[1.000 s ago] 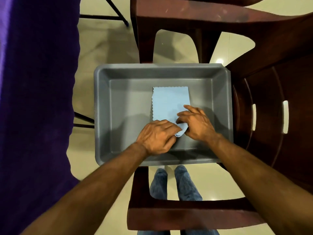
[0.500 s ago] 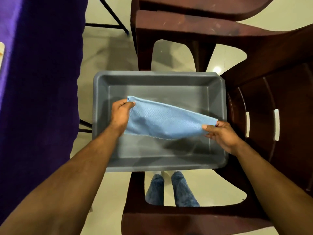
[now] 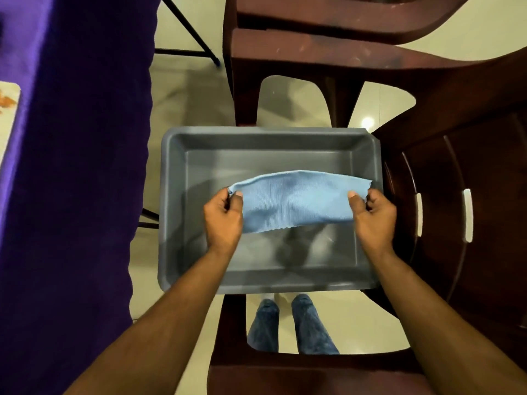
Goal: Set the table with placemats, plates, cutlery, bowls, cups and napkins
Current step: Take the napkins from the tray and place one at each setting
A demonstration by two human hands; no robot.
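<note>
Here, we note:
Left hand [image 3: 223, 216]: pinches left corner of light-blue ribbed cloth napkin [image 3: 293, 201].
Right hand [image 3: 374, 215]: pinches right corner; napkin stretched above grey plastic tub [image 3: 174, 195].

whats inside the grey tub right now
Only bare grey floor shows inside the grey tub. The blue napkin is held above it, covering part of the floor.
</note>
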